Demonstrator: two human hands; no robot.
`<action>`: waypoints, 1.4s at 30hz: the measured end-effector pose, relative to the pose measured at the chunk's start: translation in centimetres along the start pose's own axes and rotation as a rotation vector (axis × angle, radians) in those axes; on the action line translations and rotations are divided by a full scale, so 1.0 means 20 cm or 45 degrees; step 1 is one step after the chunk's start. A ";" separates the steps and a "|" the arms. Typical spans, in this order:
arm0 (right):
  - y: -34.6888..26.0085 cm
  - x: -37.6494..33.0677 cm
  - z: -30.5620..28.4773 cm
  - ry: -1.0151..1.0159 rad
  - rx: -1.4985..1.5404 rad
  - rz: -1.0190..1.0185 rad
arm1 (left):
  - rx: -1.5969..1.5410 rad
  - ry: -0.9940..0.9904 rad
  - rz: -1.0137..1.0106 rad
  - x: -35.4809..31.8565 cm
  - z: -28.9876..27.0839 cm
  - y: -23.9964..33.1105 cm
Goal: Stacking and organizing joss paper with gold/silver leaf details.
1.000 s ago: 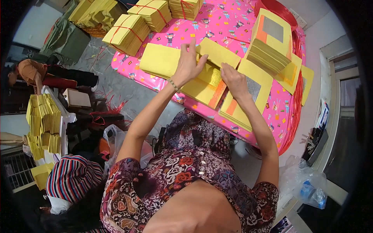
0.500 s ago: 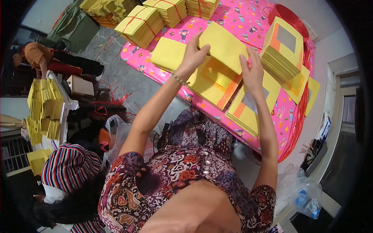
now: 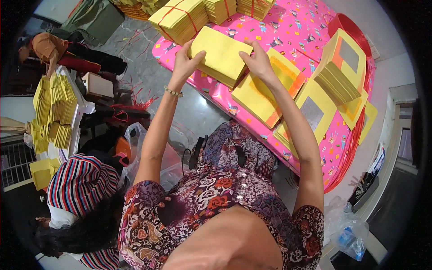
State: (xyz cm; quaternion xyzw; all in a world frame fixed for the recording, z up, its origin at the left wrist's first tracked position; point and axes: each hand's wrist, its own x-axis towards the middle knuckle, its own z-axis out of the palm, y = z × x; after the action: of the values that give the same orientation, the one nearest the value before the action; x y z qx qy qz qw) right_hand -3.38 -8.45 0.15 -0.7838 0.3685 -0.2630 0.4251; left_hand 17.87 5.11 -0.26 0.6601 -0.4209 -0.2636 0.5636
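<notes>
A plain yellow paper sheet or thin bundle (image 3: 221,48) lies over a low yellow stack at the table's left side. My left hand (image 3: 186,63) grips its left edge, thumb on top. At the opposite edge my right hand (image 3: 258,60) pinches it the same way. How many sheets I hold cannot be told. Just right of them is a stack with an orange strip and a darker yellow patch (image 3: 256,100). Under my right forearm sits a stack with a silver patch (image 3: 311,112). Farther right stands a tall stack (image 3: 335,76) topped with a silver square.
Yellow bundles tied with red string (image 3: 177,22) line the far edge of the pink patterned tablecloth (image 3: 209,92). A red basin (image 3: 353,29) and red strings (image 3: 344,164) are at the right. Left, a person in orange (image 3: 50,48) and one in stripes (image 3: 83,184) flank folded yellow stacks (image 3: 63,101).
Both hands have carried the yellow paper leftward, from above the orange-striped stack onto the stack at the left. The orange-striped stack is now more exposed. The view has shifted slightly.
</notes>
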 end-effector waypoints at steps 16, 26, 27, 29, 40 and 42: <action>0.09 0.00 0.08 -0.209 -0.326 0.062 | 0.481 0.008 0.031 0.00 0.05 -0.26; 0.09 0.01 0.09 -0.238 -0.362 0.093 | 0.359 0.007 -0.097 0.01 0.05 -0.26; 0.08 0.01 0.09 -0.238 -0.361 0.097 | 0.360 0.003 -0.099 0.01 0.05 -0.25; 0.08 0.01 0.09 -0.239 -0.383 0.108 | 0.415 0.014 -0.108 -0.01 0.06 -0.23; 0.00 0.00 0.17 -0.167 -0.507 0.108 | 1.112 0.098 0.622 -0.07 0.13 -0.16; -0.01 -0.03 0.17 -0.096 -0.515 0.003 | 0.876 -0.111 0.613 -0.07 0.15 -0.19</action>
State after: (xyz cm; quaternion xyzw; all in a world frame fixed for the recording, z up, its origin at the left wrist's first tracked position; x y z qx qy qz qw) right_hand -1.21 -6.19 -1.54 -0.8620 0.3985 -0.1535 0.2729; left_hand 15.58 4.75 -4.76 0.6809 -0.6500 0.0038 0.3375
